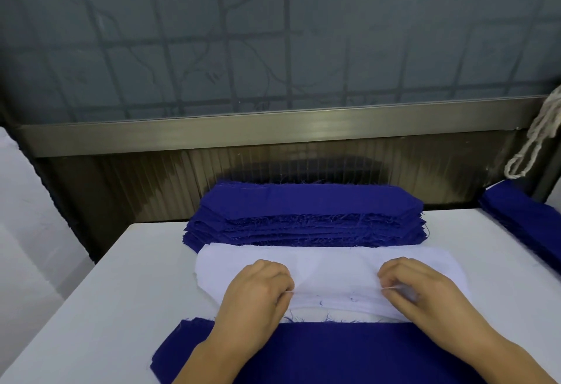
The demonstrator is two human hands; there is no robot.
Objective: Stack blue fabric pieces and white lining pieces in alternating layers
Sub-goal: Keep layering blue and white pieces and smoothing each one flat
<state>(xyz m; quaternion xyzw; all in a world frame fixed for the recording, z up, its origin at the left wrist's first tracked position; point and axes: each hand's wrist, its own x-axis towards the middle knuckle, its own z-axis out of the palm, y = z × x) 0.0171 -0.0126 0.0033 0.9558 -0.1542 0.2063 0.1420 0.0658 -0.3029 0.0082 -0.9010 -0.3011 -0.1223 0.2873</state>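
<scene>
A pile of white lining pieces (331, 265) lies in the middle of the white table (115, 289). My left hand (258, 289) and my right hand (416, 286) each pinch the near edge of the top white piece, fingers curled. Behind the lining sits a tall stack of blue fabric pieces (306, 216) with frayed edges. Nearest to me lies a blue fabric piece (334, 353) flat on the table, partly covered by my forearms.
Another stack of blue pieces (522, 219) sits at the table's right edge. A frosted window with a metal sill (273, 131) runs behind the table. A cream cord (534, 138) hangs at the right. A white surface stands at the far left.
</scene>
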